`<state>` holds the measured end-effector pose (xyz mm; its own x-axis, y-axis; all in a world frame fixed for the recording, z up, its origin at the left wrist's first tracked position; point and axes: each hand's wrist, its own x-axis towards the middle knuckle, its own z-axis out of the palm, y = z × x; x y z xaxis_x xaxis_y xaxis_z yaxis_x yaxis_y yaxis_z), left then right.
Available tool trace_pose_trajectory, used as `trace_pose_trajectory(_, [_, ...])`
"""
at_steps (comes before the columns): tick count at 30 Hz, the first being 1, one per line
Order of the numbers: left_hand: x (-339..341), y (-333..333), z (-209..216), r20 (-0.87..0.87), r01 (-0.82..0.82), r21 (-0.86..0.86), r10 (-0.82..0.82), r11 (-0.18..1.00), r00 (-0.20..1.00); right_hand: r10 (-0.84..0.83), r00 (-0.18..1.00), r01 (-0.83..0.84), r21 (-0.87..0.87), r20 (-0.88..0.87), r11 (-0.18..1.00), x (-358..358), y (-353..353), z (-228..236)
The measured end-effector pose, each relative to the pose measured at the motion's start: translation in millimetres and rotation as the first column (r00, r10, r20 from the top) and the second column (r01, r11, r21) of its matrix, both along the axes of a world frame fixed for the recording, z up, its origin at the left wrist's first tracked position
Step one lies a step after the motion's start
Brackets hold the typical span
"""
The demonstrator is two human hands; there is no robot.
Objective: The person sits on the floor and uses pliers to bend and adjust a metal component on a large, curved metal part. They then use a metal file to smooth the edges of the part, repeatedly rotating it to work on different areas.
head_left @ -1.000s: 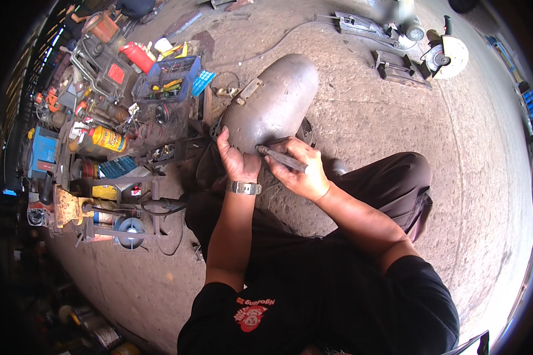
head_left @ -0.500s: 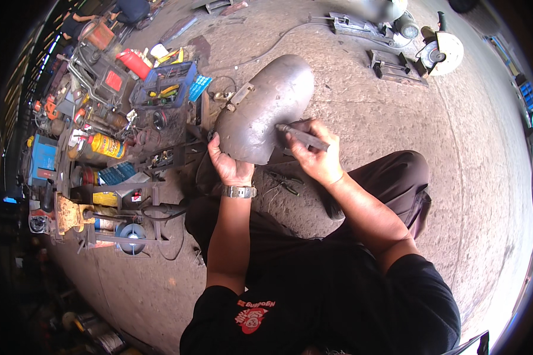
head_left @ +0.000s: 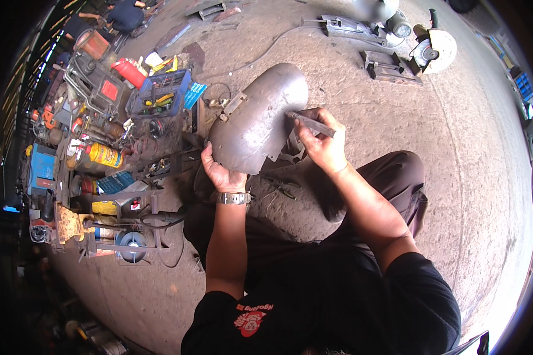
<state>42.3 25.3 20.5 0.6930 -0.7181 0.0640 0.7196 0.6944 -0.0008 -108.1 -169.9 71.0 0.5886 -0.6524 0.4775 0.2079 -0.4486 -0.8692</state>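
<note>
Left hand (head_left: 219, 171) gripping curved grey metal fender (head_left: 257, 121), tilted higher than before; right hand (head_left: 321, 142) holding slim marking tool (head_left: 311, 123) against it.

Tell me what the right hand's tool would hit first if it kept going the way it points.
The right hand aims its thin tool up-left, tip apparently already at the curved metal shell. So the shell comes first, though actual contact is unclear.

One head-worn fisheye view looks steeply down, close over the concrete floor (head_left: 456, 177), edges bending
</note>
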Motion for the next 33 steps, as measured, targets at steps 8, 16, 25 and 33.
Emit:
trace_pose_trajectory(8, [4, 2, -5, 0.013, 0.009, -0.008, -0.009, 1.0, 1.0, -0.146, 0.986, 0.151, -0.06, 0.081, 0.987, 10, -42, -1])
trace_pose_trajectory(16, [2, 1, -3, 0.028, -0.004, 0.037, 0.003, 0.999, 1.0, -0.194, 0.979, 0.202, -0.176, 0.061, 0.963, 9, -53, 13])
trace_pose_trajectory(25, [6, 4, -3, 0.044, -0.008, 0.071, 0.005, 0.997, 0.999, -0.197, 0.98, 0.195, -0.186, 0.009, 0.963, 5, -50, 6])
trace_pose_trajectory(33, [10, 7, -7, 0.03, -0.017, 0.108, 0.014, 0.994, 0.999, -0.204, 0.979, 0.2, -0.282, 0.015, 0.938, -1, -41, 6])
